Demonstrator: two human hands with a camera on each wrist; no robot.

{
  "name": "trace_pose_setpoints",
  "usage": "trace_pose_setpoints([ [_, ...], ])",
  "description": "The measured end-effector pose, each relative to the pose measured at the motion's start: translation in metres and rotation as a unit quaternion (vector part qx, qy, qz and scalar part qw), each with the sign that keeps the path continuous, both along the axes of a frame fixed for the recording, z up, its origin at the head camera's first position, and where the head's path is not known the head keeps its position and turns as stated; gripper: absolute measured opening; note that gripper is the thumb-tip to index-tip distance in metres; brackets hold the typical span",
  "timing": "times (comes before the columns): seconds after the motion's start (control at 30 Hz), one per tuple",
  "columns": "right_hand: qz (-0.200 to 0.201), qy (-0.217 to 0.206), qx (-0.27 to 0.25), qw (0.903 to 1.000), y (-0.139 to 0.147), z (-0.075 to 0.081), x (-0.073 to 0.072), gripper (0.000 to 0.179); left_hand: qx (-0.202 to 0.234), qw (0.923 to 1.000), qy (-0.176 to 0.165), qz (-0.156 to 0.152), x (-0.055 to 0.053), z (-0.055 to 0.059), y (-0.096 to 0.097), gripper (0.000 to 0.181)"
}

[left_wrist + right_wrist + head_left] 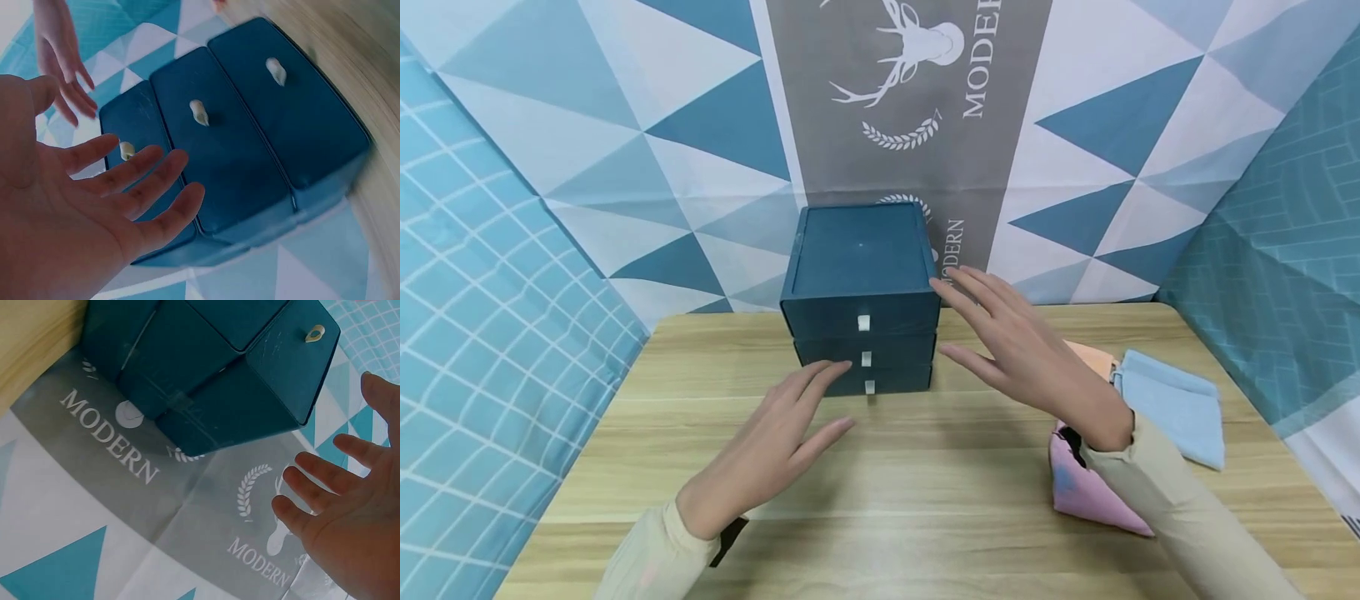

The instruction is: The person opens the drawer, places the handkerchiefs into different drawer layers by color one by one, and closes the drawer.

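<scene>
The blue drawer unit [861,250] stands on the table [880,533], pull tabs [864,322] facing outward, presumably for easy reach, the left hand [771,437] before it, the right hand [1026,354] beside it, both empty, fingers [156,182] extended.

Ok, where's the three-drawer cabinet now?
In the head view, the three-drawer cabinet stands centrally at the back of the wooden table, before the grey panel, left of the right hand.

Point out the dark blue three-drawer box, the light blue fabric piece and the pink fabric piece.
Dark blue three-drawer box [861,306]: head view, its front, near the upper edge.
Light blue fabric piece [1180,408]: head view, its middle.
Pink fabric piece [1086,493]: head view, its uncovered part.
</scene>
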State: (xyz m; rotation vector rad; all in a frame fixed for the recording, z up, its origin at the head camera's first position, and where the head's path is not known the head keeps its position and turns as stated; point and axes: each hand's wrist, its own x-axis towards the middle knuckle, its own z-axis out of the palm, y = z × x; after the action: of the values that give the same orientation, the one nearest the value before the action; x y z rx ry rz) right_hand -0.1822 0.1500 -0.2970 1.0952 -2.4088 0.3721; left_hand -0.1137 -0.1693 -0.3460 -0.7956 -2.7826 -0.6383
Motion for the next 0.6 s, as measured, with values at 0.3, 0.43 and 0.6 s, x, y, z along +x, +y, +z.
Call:
trace_pose_setpoints([
  [0.3, 0.025, 0.000, -0.013, 0.9996, -0.019, 0.009, -0.018, 0.059, 0.087, 0.9900, -0.110, -0.014, -0.007, 0.012, 0.019, 0.058],
  [0.43, 0.025, -0.009, 0.001, 0.9997, -0.024, 0.010, -0.021, 0.051, 0.143, 0.9764, -0.158, -0.036, -0.012, 0.010, 0.027, 0.054],
  [0.6, 0.028, -0.021, -0.006, 0.9994, -0.029, 0.009, -0.026, 0.044, 0.196, 0.9636, -0.178, -0.036, -0.022, 0.002, 0.034, 0.048],
])
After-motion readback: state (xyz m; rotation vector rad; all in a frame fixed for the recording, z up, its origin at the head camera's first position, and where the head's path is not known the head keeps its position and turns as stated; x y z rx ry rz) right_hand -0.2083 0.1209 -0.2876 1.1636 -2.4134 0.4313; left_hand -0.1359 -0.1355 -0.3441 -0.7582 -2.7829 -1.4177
